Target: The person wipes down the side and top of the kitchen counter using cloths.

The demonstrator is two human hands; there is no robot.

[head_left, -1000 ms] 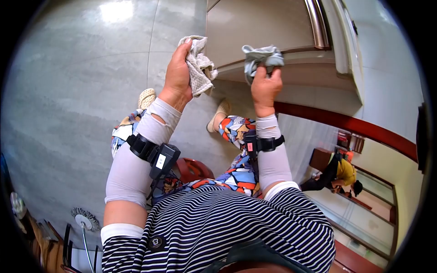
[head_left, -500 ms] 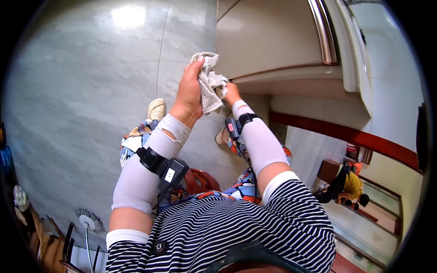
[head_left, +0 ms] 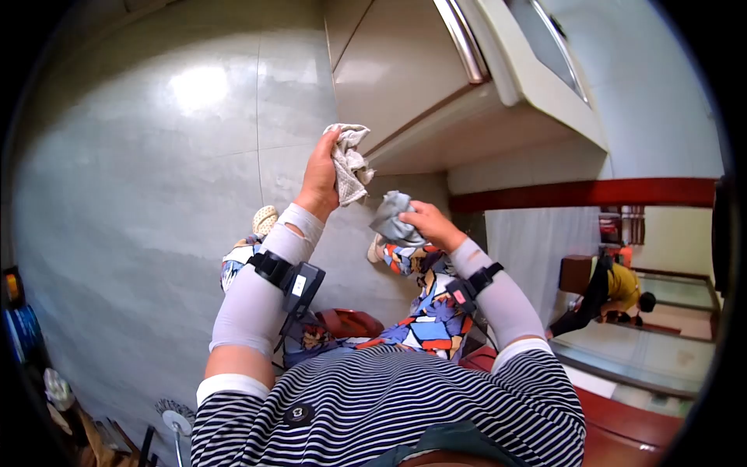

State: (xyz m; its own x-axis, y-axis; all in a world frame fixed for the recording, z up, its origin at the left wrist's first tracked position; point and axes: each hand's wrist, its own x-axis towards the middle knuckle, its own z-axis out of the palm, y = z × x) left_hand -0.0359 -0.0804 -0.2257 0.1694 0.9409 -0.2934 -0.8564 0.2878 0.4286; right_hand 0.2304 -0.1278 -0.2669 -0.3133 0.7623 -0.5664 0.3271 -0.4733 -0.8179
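Observation:
My left hand (head_left: 318, 177) grips a crumpled off-white textured cloth (head_left: 352, 165), thumb on top of it, beside the lower edge of the cabinet. To its right and nearer my body, my right hand (head_left: 436, 224) holds a bunched grey cloth (head_left: 391, 219) pinched between thumb and fingers. The two cloths are apart, both held in the air above the floor. Part of each cloth is hidden by the fingers.
A beige cabinet (head_left: 397, 74) with a metal edge strip stands ahead. Grey tiled floor (head_left: 140, 202) spreads to the left. A round brush (head_left: 177, 419) and clutter lie at lower left. Beyond a dark red sill (head_left: 583, 194), a person in yellow (head_left: 621, 286) bends over.
My right hand has moved right and back toward my body, away from the left hand, and the grey cloth now shows in it. My left hand still holds the off-white cloth.

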